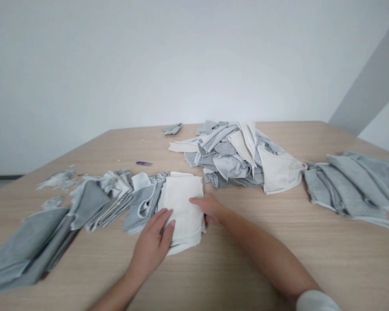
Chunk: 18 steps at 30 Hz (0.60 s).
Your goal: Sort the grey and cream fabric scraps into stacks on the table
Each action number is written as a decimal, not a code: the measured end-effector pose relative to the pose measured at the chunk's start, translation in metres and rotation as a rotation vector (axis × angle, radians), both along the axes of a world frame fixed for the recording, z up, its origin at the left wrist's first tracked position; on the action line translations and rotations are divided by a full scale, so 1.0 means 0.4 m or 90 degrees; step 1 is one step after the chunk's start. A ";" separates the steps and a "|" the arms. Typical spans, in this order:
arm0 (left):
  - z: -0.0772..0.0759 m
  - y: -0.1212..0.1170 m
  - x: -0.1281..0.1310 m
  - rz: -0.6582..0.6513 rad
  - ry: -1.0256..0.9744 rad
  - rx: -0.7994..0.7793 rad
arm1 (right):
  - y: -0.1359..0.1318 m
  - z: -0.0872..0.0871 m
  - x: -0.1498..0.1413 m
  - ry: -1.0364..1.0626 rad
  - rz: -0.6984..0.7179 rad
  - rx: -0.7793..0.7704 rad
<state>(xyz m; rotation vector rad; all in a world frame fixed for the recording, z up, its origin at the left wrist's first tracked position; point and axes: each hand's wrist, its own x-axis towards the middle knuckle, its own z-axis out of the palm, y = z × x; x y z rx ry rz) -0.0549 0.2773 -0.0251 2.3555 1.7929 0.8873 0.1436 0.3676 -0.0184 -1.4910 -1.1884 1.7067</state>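
A stack of cream-white fabric pieces (184, 196) lies in front of me on the table. My right hand (210, 207) pinches its right edge, thumb on top and the other fingers hidden beneath. Along the left edge rests my left hand (154, 237), its fingers stretched out and the thumb apart, touching the cloth. Just left of the stack, grey fabric pieces with white edging (138, 214) lie close to my left fingertips.
Behind is a heap of grey and cream fabric (225, 149). Folded grey pieces lie at right (353, 185) and at left (29, 244). Small purple-handled snippers (144, 163) and white scraps (60, 179) are on the table (246, 263). A wall (194, 60) stands beyond.
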 end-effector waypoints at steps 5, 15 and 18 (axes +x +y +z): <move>0.002 0.008 -0.014 0.049 -0.066 0.009 | -0.004 -0.002 -0.037 0.105 0.023 -0.058; -0.012 0.004 -0.035 -0.003 -0.073 -0.002 | -0.018 0.002 -0.107 0.301 -0.013 -0.009; -0.016 -0.002 -0.039 -0.003 -0.079 -0.003 | -0.023 -0.019 -0.121 0.311 -0.038 0.008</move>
